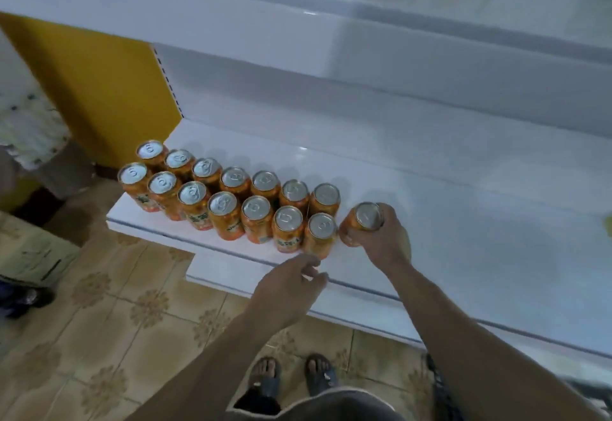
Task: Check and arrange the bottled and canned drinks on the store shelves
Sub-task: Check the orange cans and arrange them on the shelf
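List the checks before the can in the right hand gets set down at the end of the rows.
1. Grip: right hand wraps the held can: ok.
2. Held can upright: it is tilted: not ok.
3. Room on the shelf right of the rows: ok.
4. Rows even: front row and back row hold seven cans each: ok.
5. Left hand off the cans, holding nothing: ok.
6. Labels facing front: cannot tell.
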Action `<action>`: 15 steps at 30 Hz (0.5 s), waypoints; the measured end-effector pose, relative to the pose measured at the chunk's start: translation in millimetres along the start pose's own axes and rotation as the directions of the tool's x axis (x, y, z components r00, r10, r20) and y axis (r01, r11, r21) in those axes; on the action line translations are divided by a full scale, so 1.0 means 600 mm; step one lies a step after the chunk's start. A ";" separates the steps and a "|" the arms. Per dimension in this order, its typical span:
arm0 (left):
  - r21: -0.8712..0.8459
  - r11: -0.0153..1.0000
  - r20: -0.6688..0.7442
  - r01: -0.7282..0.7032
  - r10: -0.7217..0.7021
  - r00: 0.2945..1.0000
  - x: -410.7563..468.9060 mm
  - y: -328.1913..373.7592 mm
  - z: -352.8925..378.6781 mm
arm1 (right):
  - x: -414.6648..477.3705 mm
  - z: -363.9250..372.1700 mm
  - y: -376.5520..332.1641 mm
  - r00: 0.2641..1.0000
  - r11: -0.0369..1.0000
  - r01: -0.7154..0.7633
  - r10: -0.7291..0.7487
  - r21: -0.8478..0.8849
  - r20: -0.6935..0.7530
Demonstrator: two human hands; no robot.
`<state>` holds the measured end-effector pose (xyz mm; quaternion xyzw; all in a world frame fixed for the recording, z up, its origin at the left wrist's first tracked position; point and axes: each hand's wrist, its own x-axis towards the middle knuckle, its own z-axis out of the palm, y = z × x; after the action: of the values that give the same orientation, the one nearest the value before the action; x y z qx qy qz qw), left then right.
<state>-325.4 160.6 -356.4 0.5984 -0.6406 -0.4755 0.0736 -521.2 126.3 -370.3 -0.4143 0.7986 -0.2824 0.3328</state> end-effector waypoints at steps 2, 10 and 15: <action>-0.036 0.997 0.068 -0.073 0.076 0.995 0.004 0.004 -0.012 | -0.040 -0.011 0.002 0.997 0.999 0.002 0.002 0.053 -0.073; -0.084 0.882 0.020 -0.464 0.467 0.884 0.006 0.026 -0.024 | -0.188 -0.066 -0.035 0.955 0.973 0.222 -0.203 0.066 -0.215; -0.195 0.686 -0.106 -0.701 0.695 0.711 -0.016 0.069 -0.012 | -0.258 -0.109 -0.071 0.886 0.914 0.399 -0.405 -0.076 -0.227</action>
<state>-346.9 158.0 -319.1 0.3034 -0.7620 -0.4728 0.3221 -483.8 248.1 -253.1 -0.5382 0.7333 -0.3820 0.1634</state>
